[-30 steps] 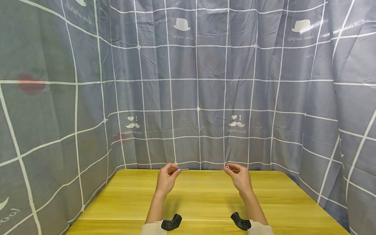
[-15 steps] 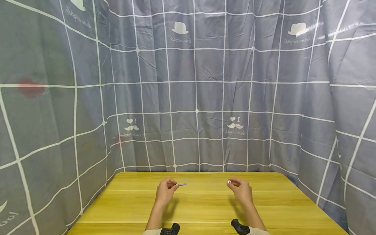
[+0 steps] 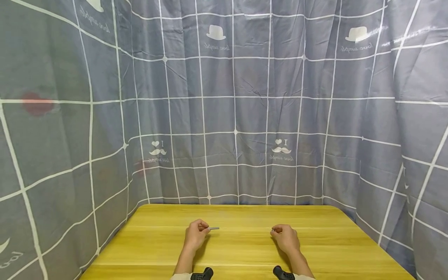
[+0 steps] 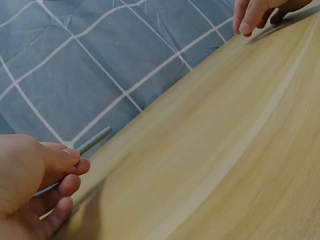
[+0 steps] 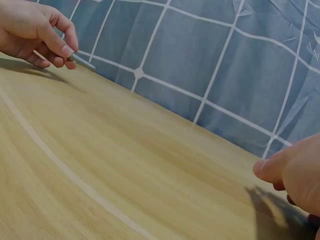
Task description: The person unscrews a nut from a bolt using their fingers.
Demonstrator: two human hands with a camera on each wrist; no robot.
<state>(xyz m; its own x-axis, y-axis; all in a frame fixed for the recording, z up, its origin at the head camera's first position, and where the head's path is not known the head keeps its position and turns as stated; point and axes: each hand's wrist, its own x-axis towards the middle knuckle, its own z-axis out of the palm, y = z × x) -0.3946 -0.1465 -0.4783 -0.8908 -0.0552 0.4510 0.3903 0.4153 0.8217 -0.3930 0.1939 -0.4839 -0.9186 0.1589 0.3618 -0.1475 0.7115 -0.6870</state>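
Between thumb and fingers, my left hand [image 3: 195, 235] pinches a metal bolt [image 4: 95, 140]. Its threaded end sticks out to the right, and the fingers cover much of the rest. In the head view the bolt [image 3: 214, 228] lies roughly level above the table. Off to the right, my right hand [image 3: 287, 238] holds a small metal nut [image 3: 273, 231] at its fingertips, with only a bright sliver showing. The right wrist view hides the nut behind the thumb [image 5: 270, 170]. A wide gap separates the two hands.
Both hands are over a yellow wood-grain table [image 3: 241, 252], casting shadows on it. A grey curtain [image 3: 252, 112] with white grid lines hangs behind the table and along both sides. Black wrist mounts [image 3: 203, 274] show at the sleeves.
Both hands have come down from the table's far edge, lower and nearer to me, still apart. The nut's ring face, visible earlier, has turned mostly out of sight. The bolt stays in the left hand.
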